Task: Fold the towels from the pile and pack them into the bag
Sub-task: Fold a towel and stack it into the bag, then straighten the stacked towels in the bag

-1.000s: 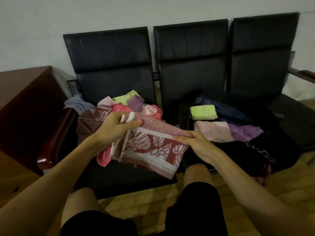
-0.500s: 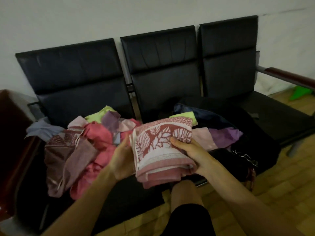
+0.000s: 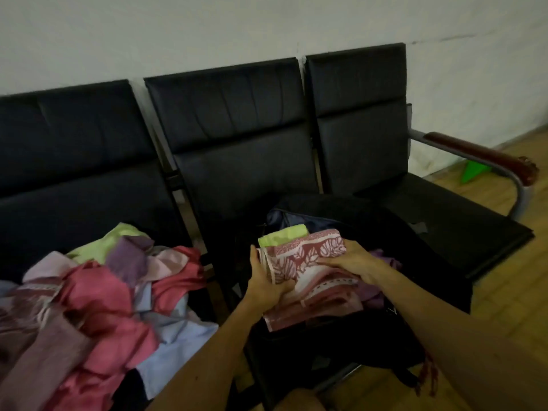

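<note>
1. we see the left hand (image 3: 267, 284) gripping the near left edge of a folded red-and-white patterned towel (image 3: 308, 271), thumb on top and fingers curled round the side.
2. the right hand (image 3: 353, 259) lies over the towel's right end, its fingers bent around the far edge, so both hands have hold of it.
3. the patterned towel sits low over the open black bag (image 3: 430, 256) on the middle seat; we cannot tell whether it rests on the contents.
4. a folded green towel (image 3: 281, 237) lies in the bag just behind it, touching its far edge, and a purple towel (image 3: 382, 262) shows beside the right wrist.
5. the pile (image 3: 98, 298) of unfolded pink, lilac, blue and green towels lies on the left seat, apart from the bag.
6. the row of black seats (image 3: 237, 149) stands against a pale wall, with a wooden armrest (image 3: 480, 155) at the right end and a wooden floor (image 3: 504, 307) beneath.
</note>
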